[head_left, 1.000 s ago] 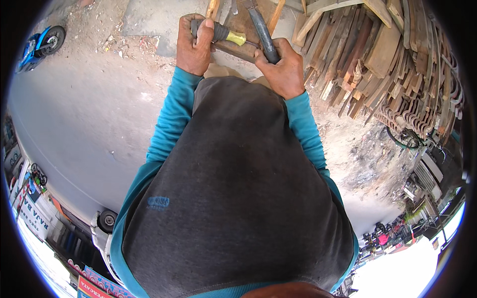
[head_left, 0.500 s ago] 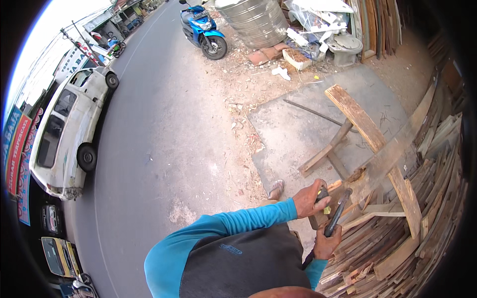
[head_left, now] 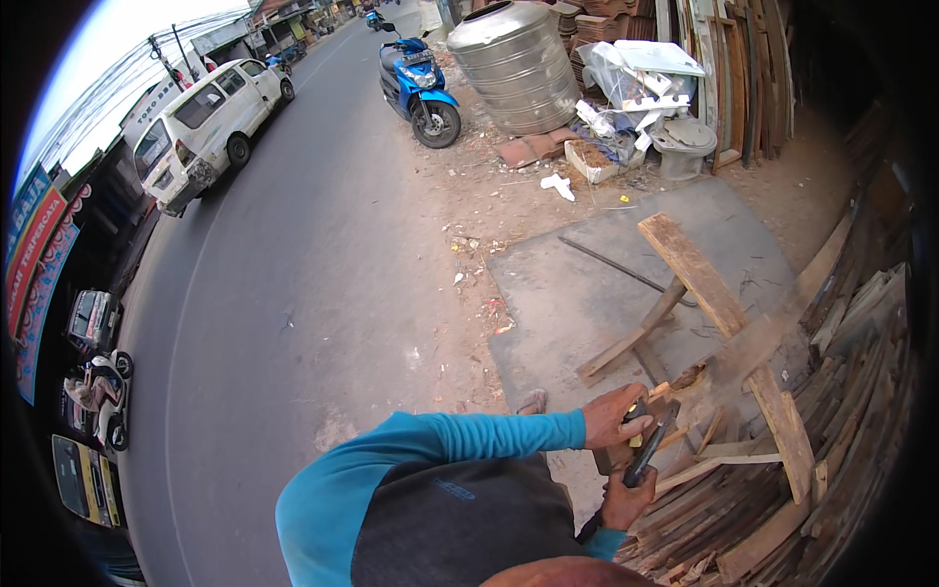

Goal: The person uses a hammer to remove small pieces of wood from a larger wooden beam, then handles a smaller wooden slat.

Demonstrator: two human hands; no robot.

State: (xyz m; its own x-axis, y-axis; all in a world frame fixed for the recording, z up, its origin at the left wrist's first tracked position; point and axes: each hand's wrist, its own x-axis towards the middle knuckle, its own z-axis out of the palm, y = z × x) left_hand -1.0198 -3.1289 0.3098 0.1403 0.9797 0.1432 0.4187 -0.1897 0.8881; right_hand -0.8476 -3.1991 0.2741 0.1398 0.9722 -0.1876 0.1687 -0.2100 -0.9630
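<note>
My left hand (head_left: 612, 416) grips a small yellow-handled tool (head_left: 636, 423) set against a short brown piece of wood (head_left: 614, 458). My right hand (head_left: 626, 501) is closed around a dark metal bar (head_left: 653, 442) that slants up toward the left hand. Both hands sit at the lower right, just above a heap of wooden offcuts (head_left: 782, 489). A teal sleeve (head_left: 460, 435) covers my left arm. The bar's tip is hidden behind the left hand.
A long plank (head_left: 719, 303) lies on a grey concrete slab (head_left: 587, 284). Farther off stand a steel water tank (head_left: 514, 64), a blue scooter (head_left: 421, 83) and rubble. A white van (head_left: 201, 127) is parked by the asphalt road (head_left: 284, 293). Timber leans at the right.
The view has swung up from my chest and hands to the road and yard. Both hands keep their hold on the tool and the bar, now low at the right.
</note>
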